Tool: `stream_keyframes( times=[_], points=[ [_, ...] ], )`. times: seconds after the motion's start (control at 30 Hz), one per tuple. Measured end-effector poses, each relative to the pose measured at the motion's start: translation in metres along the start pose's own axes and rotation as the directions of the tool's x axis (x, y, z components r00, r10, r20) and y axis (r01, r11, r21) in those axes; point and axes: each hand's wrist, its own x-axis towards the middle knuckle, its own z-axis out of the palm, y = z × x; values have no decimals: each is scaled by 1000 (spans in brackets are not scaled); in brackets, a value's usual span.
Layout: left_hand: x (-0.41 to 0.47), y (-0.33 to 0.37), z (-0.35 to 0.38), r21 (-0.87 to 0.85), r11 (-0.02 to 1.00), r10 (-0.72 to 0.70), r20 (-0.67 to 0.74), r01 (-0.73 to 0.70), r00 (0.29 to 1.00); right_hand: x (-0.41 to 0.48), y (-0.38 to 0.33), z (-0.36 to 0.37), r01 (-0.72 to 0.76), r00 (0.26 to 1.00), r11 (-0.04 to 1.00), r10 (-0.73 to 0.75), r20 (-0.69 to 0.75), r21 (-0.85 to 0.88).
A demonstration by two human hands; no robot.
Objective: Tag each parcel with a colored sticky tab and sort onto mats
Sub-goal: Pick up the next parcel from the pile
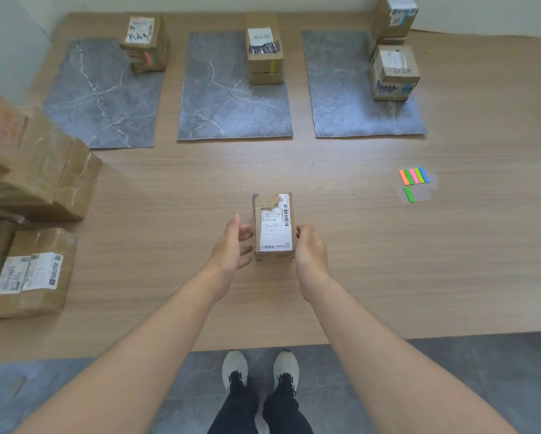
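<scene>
- My right hand [311, 249] grips the small parcel [273, 227]. The fingers are curled round its right side, and the label faces up at me.
- My left hand [231, 245] is loose, with the fingers spread and only slightly bent. The fingertips are right at the parcel's left side, but I cannot tell if they touch it.
- The parcel is over the near middle of the table [200, 183], in front of the middle mat [231, 104]. I cannot tell whether its bottom rests on the wood.
- The sticky tabs [414, 176] lie on the table to my right, well apart from the parcel, in orange, green, pink and blue. A second strip [408, 194] with one green tab lies just beside them on the near side.
- Three grey mats lie side by side at the far side of the table.
- The left mat [103, 95] has a stack of boxes [145, 42] at its far right corner, and that stack carries a pink tab [148, 59].
- The middle mat has a stack [264, 48] with a green tab [273, 68].
- The right mat [363, 101] has boxes [394, 70] with a blue tab [408, 87], and more boxes are piled behind them.
- A pile of brown parcels [34, 170] sits at the table's left edge.
- My shoes [234, 368] are on the grey floor below the table edge.
</scene>
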Motion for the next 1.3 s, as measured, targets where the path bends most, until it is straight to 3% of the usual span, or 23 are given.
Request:
stream_keyframes(
  times=[0.2,0.4,0.83,1.07,1.3],
  points=[
    [-10,24,-9,25,998,52,3,-52,999,-19,-22,-1,22,998,998,-19,-63,53],
    [-39,66,-14,29,983,183,49,-184,982,-58,-65,-7,152,986,985,-145,-79,85],
    [-143,157,-15,17,870,483,170,-493,859,-154,-140,-33,405,914,902,-392,-105,151],
    [-181,178,-16,-1,817,566,194,-577,801,-181,-155,-41,473,881,862,-453,-138,184],
    [-193,180,-6,1,816,559,250,-577,791,-183,-157,-56,496,868,842,-470,-162,211]
  ],
)
